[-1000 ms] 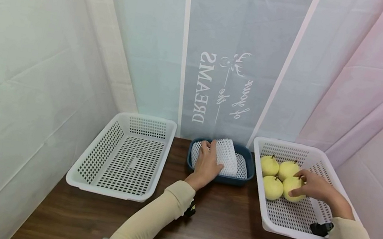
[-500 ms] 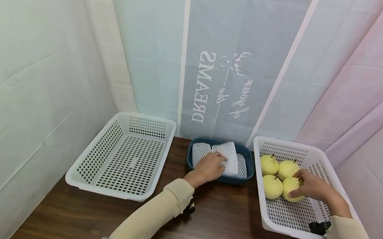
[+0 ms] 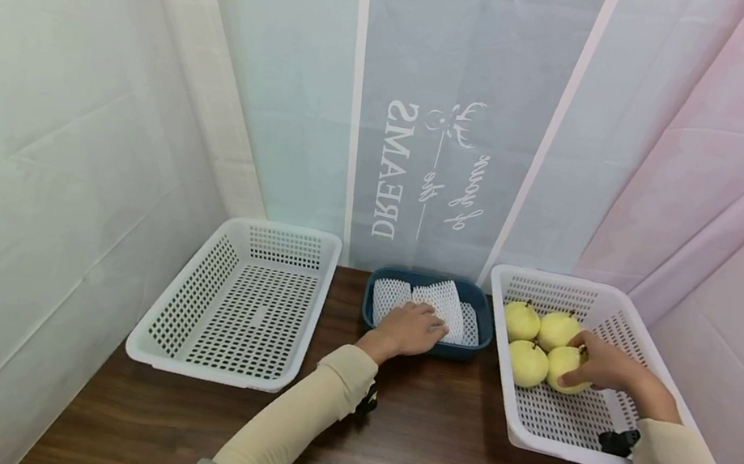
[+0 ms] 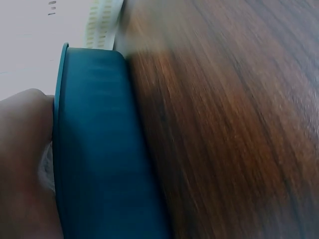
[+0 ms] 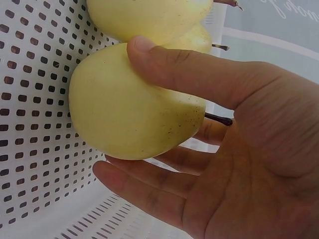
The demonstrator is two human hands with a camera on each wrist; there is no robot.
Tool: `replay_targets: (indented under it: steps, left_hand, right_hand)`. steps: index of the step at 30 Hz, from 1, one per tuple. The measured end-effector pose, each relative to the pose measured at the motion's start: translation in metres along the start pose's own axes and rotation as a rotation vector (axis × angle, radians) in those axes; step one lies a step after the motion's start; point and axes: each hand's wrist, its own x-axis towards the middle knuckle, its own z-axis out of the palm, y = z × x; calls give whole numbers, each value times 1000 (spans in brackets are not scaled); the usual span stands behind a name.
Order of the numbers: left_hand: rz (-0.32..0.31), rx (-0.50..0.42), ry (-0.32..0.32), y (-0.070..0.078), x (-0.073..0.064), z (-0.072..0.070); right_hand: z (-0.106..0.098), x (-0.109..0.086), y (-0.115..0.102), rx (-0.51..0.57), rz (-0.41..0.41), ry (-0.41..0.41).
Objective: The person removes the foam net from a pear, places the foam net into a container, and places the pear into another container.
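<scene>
Near the right edge of the white basket, my right hand grips a yellow pear by its side. In the right wrist view the thumb lies across its top and the fingers curve beneath. Several pears stand together there, such as the front-left pear. At the centre, my left hand rests over the front rim of a blue tray, its fingers loosely extended onto a white foam net. Another foam net lies left of it. The left fingertips are hidden in the left wrist view.
A second white perforated basket stands at the left with nothing in it. All containers sit on a dark wooden table, backed and flanked by hanging fabric. A black wrist device overhangs the right basket.
My left hand has lowered and shifted right from the left foam net to the middle one, which has slid slightly down. My right hand stays on the same pear.
</scene>
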Motion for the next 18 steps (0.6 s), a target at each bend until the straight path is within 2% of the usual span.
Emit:
replay_targets:
  steps: [6,18]
  left_hand:
    - [-1,41,-43,0,-1,0]
    - [17,43,-60,0,-2,0]
  right_hand:
    - [0,1,-1,-16,-2,-10]
    - [-1,1,-1,-39,3,-21]
